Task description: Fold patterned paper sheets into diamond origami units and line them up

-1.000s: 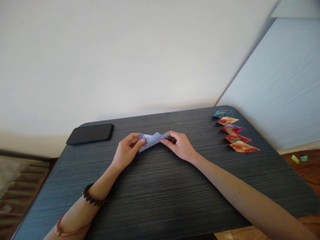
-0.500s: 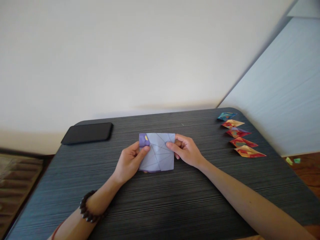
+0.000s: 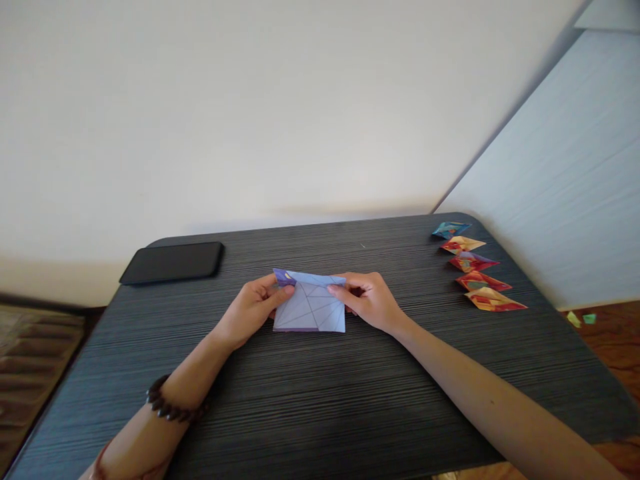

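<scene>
A roughly square sheet of pale blue-violet paper [image 3: 310, 308], marked with crossing crease lines, is held just over the dark table. Its upper left corner is deeper purple, and its top edge bends toward me. My left hand [image 3: 253, 307] pinches the left side, thumb on the face and fingers behind. On the upper right, my right hand [image 3: 367, 300] grips the paper in the same way. The fingers behind the sheet are partly hidden.
Several folded paper pieces in red, yellow and blue [image 3: 481, 280] stand in a row at the table's right. A black phone [image 3: 173, 262] lies at the back left of the dark table [image 3: 300, 413]. Behind rises a white wall [image 3: 280, 113]. Small paper scraps [image 3: 574, 319] are on the floor.
Both hands have tilted the paper, so its top edge now curls toward me and it looks shorter. The hands have shifted slightly left in view.
</scene>
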Demonstrator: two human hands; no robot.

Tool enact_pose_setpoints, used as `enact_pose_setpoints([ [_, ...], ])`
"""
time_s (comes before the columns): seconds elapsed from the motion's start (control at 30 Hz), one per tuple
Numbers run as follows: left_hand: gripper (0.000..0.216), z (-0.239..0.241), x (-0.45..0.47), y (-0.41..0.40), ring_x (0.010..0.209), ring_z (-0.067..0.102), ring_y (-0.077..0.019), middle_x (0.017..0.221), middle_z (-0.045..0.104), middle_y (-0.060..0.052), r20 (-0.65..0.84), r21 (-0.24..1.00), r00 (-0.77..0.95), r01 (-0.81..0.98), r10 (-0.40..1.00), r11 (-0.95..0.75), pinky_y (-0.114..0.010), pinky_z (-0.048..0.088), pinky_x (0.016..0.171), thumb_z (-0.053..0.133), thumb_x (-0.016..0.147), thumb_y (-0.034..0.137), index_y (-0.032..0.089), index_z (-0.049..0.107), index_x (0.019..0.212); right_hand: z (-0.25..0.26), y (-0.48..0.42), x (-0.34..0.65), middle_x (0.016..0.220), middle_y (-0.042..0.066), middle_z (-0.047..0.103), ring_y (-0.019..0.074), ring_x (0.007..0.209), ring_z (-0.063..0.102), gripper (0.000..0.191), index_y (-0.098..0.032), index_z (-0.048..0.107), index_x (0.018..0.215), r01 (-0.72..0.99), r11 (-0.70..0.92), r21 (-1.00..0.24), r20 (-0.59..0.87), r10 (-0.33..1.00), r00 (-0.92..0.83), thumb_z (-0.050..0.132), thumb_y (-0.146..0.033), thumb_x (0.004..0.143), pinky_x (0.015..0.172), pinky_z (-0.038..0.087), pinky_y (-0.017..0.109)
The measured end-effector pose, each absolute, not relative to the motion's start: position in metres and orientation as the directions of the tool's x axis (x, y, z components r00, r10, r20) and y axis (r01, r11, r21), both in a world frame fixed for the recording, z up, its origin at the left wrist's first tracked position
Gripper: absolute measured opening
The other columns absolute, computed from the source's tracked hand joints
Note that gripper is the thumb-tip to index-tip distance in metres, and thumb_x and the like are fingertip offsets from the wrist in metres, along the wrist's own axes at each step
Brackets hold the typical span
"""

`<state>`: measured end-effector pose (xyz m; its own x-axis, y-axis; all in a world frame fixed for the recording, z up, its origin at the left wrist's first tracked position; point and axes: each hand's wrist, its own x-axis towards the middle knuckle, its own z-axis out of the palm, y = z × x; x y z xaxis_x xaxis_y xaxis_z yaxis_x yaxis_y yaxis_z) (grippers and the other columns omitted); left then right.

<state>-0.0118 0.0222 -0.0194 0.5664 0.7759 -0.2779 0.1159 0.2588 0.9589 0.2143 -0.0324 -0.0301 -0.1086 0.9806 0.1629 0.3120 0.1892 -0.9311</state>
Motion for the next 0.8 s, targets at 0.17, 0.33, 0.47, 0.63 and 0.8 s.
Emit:
enact_pose_setpoints([
  [0.17, 0.033, -0.019, -0.014, 0.025, 0.068, 0.062, -0.0162, 0.081, 0.069, -0.004, -0.298, 0.95, 0.539, 0.089, 0.788, 0.299, -0.027, 0.05, 0.062, 0.063, 0.08, 0.04, 0.018, 0.062, 0.105, -0.026, -0.035, 0.213, 0.076, -0.001, 0.068, 0.0084, 0.055, 0.052, 0.024, -0.023, 0.068, 0.105, 0.41, 0.375, -0.831, 0.295, 0.923, -0.247, 0.053, -0.03, 0.087, 0.054, 0.041, 0.02],
  [0.33, 0.054, -0.012, -0.015, 0.026, 0.069, 0.065, -0.0217, 0.084, 0.07, -0.01, -0.4, 0.894, 0.529, 0.044, 0.749, 0.446, -0.034, 0.053, 0.061, 0.042, 0.086, 0.06, 0.015, 0.059, 0.11, -0.028, -0.035, 0.215, 0.086, 0.001, 0.068, 0.01, 0.065, 0.055, 0.034, -0.027, 0.064, 0.115, 0.478, 0.483, -0.734, 0.34, 0.87, -0.357, 0.048, -0.016, 0.087, 0.063, 0.043, 0.022],
  [0.47, 0.041, -0.009, -0.015, 0.025, 0.065, 0.062, -0.0162, 0.084, 0.068, -0.006, -0.387, 0.913, 0.53, 0.102, 0.755, 0.396, -0.027, 0.05, 0.059, 0.054, 0.084, 0.051, 0.017, 0.062, 0.106, -0.032, -0.034, 0.215, 0.082, 0.0, 0.065, 0.0093, 0.062, 0.053, 0.042, -0.028, 0.065, 0.114, 0.504, 0.496, -0.707, 0.35, 0.865, -0.36, 0.045, -0.007, 0.084, 0.059, 0.041, 0.021],
  [0.63, 0.035, -0.012, -0.014, 0.024, 0.056, 0.053, -0.0106, 0.072, 0.063, 0.0, -0.335, 0.942, 0.544, 0.189, 0.77, 0.277, -0.019, 0.038, 0.047, 0.062, 0.08, 0.042, 0.02, 0.062, 0.107, -0.026, -0.035, 0.217, 0.094, 0.002, 0.065, 0.0105, 0.068, 0.055, 0.042, -0.027, 0.064, 0.116, 0.458, 0.479, -0.749, 0.324, 0.868, -0.376, 0.045, -0.01, 0.082, 0.062, 0.044, 0.022],
  [0.8, 0.035, -0.014, -0.015, 0.024, 0.055, 0.05, -0.01, 0.069, 0.06, 0.0, -0.284, 0.957, 0.549, 0.206, 0.786, 0.203, -0.019, 0.036, 0.046, 0.062, 0.08, 0.04, 0.019, 0.061, 0.108, -0.018, -0.036, 0.221, 0.109, 0.004, 0.064, 0.0147, 0.083, 0.059, 0.039, -0.025, 0.059, 0.122, 0.32, 0.444, -0.837, 0.294, 0.858, -0.422, 0.034, -0.033, 0.094, 0.069, 0.047, 0.027],
])
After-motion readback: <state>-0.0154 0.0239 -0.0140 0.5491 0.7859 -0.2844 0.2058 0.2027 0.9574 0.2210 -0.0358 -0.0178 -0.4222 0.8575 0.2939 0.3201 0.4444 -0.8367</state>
